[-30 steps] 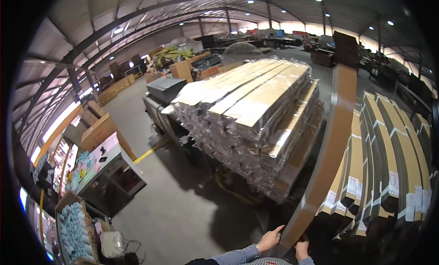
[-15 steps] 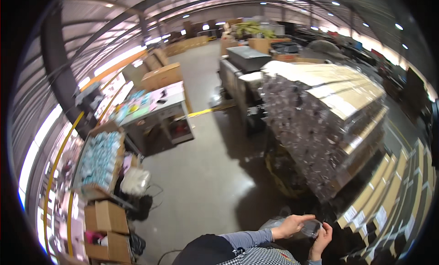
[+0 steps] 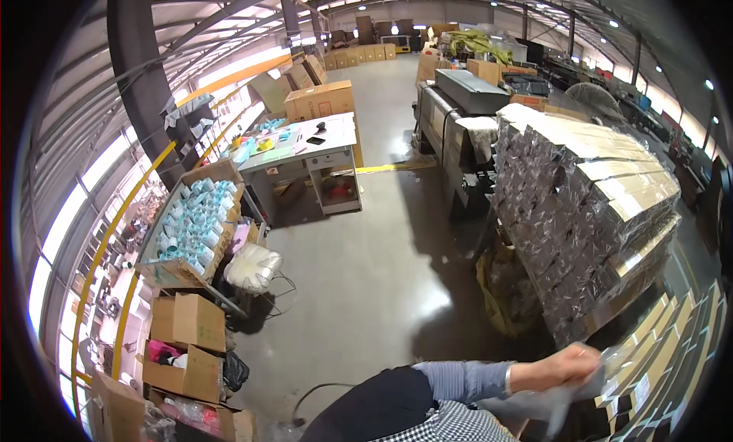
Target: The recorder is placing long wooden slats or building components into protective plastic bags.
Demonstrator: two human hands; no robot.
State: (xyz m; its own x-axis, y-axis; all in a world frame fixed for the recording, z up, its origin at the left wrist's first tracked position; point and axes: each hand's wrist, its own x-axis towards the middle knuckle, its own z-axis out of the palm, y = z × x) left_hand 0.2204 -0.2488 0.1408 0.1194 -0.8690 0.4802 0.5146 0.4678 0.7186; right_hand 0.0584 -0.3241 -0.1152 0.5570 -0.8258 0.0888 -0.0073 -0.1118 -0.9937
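Observation:
My left hand (image 3: 573, 363), in a grey-blue sleeve, reaches to the right across the bottom of the view. Its fingers are closed and slightly blurred, gripping what looks like clear plastic film (image 3: 551, 413) that hangs beneath the wrist. Beyond the knuckles, close to that hand, are cardboard bundles (image 3: 649, 366) with dark ends and white labels. My right hand cannot be made out; only a small patch of skin shows behind the film at the lower edge.
A tall plastic-wrapped stack (image 3: 565, 213) stands on the right, with a dark machine (image 3: 450, 129) behind it. Along the left are a desk (image 3: 336, 163), a carton of light-blue pieces (image 3: 195, 221), a white bundle (image 3: 252, 268) and opened boxes (image 3: 187, 350). A cable (image 3: 321, 388) lies on the floor.
My left hand has moved to the right and its pointing finger has curled in. My right hand, earlier beside it at the clear plastic, has dropped from plain sight. The view has shifted leftward.

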